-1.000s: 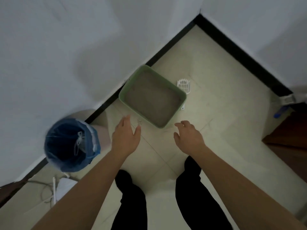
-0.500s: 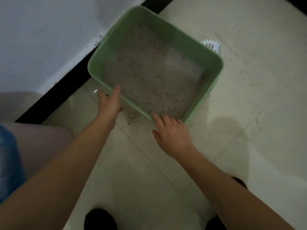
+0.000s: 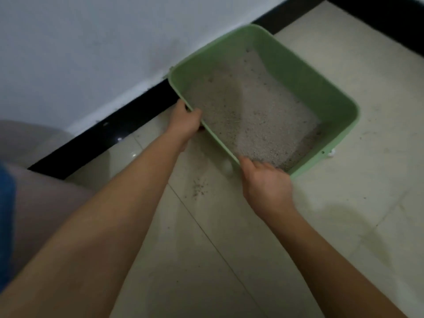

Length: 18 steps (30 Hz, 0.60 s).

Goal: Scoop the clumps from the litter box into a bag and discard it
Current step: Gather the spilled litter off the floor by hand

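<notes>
Bin (image 3: 46, 203): standing well left of the box, cut off by the frame edge, with a blue liner (image 3: 6, 214) showing at the far left.
Baseboard (image 3: 103, 129): running as a black strip under the wall and passing behind the box's left corner.
Left hand (image 3: 185, 125): grasping the box's near-left rim, with the thumb lying over the top edge and the fingers wrapping the outside.
Grains (image 3: 199, 187): lying scattered on the tile just in front of the box's near side, between the two forearms.
Box (image 3: 298, 72): sitting in the upper middle, green, with one corner pointing toward the wall; whether it is lifting off the tile cannot be told.
Litter (image 3: 252, 115): filling the box's bottom, pale grey and speckled; individual clumps are too blurred to pick out.
Right hand (image 3: 266, 182): grasping the box's near rim by its closest corner, with the fingers curling over the edge into the box.
White piece (image 3: 331, 153): poking out at the box's right corner; what it is cannot be told.
Floor (image 3: 378, 111): spreading right of the box, cream tile showing faint smudges.
</notes>
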### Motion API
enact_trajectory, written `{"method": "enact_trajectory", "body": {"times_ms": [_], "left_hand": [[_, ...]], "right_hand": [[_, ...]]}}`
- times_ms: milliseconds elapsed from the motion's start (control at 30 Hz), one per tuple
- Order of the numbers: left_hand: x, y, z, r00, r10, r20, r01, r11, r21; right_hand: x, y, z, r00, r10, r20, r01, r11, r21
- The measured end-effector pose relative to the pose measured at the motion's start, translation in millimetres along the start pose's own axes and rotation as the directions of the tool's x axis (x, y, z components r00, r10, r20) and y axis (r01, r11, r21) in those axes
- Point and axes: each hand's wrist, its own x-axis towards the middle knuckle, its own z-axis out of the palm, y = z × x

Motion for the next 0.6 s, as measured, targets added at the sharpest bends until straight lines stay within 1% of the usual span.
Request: {"method": "enact_trajectory", "body": {"times_ms": [67, 133, 167, 200, 233, 267, 300, 333, 367, 400, 433, 467, 500, 533, 567, 600], "left_hand": [[-4, 7, 1, 0.998, -0.031, 0.053, 0.031, 1.0, 0.002], [-10, 2, -4, 0.997, 0.003, 0.073, -0.006, 0.999, 0.042], [-14, -6, -9, 0.998, 0.04, 0.057, -0.044, 0.997, 0.058], [-20, -19, -21, 0.996, 0.083, 0.01, -0.084, 0.993, 0.087], [-28, -33, -35, 0.991, 0.124, -0.054, -0.114, 0.981, 0.158], [-37, -51, -51, 0.98, 0.158, -0.123, -0.121, 0.956, 0.267], [-45, -72, -70, 0.969, 0.184, -0.167, -0.108, 0.917, 0.384], [-52, -92, -88, 0.961, 0.204, -0.185, -0.093, 0.873, 0.479], [-60, -111, -104, 0.957, 0.215, -0.197, -0.074, 0.833, 0.548], [-64, -129, -119, 0.952, 0.216, -0.218, -0.042, 0.796, 0.604], [-67, -145, -131, 0.945, 0.214, -0.249, -0.001, 0.761, 0.649], [-69, -157, -139, 0.935, 0.214, -0.282, 0.039, 0.729, 0.684], [-70, -165, -144, 0.927, 0.222, -0.303, 0.066, 0.697, 0.714], [-71, -173, -147, 0.925, 0.232, -0.3, 0.073, 0.667, 0.742], [-72, -177, -147, 0.929, 0.247, -0.277, 0.062, 0.633, 0.772], [-72, -181, -148, 0.931, 0.266, -0.251, 0.043, 0.602, 0.798]], "right_hand": [[3, 4, 0, 0.999, -0.019, 0.03, 0.019, 1.0, -0.01], [3, 6, 1, 0.999, -0.011, 0.034, 0.01, 1.0, 0.026], [2, 6, 3, 1.0, 0.01, 0.009, -0.011, 0.999, 0.05], [2, 3, 5, 0.999, 0.032, -0.036, -0.029, 0.998, 0.064], [2, -3, 6, 0.996, 0.04, -0.08, -0.034, 0.997, 0.073], [2, -10, 4, 0.989, 0.021, -0.144, -0.006, 0.995, 0.104], [3, -21, 1, 0.974, -0.025, -0.227, 0.064, 0.984, 0.164], [5, -33, 1, 0.949, -0.091, -0.301, 0.166, 0.958, 0.233], [7, -46, 4, 0.926, -0.166, -0.34, 0.273, 0.914, 0.3], [11, -59, 9, 0.917, -0.236, -0.322, 0.351, 0.86, 0.37], [16, -70, 17, 0.926, -0.29, -0.242, 0.371, 0.815, 0.444], [23, -80, 25, 0.939, -0.324, -0.118, 0.337, 0.794, 0.505], [31, -86, 35, 0.94, -0.34, 0.011, 0.283, 0.8, 0.529], [42, -90, 45, 0.931, -0.347, 0.111, 0.246, 0.823, 0.511], [55, -92, 56, 0.922, -0.347, 0.169, 0.233, 0.849, 0.475], [71, -95, 63, 0.92, -0.342, 0.193, 0.229, 0.867, 0.442]]}}
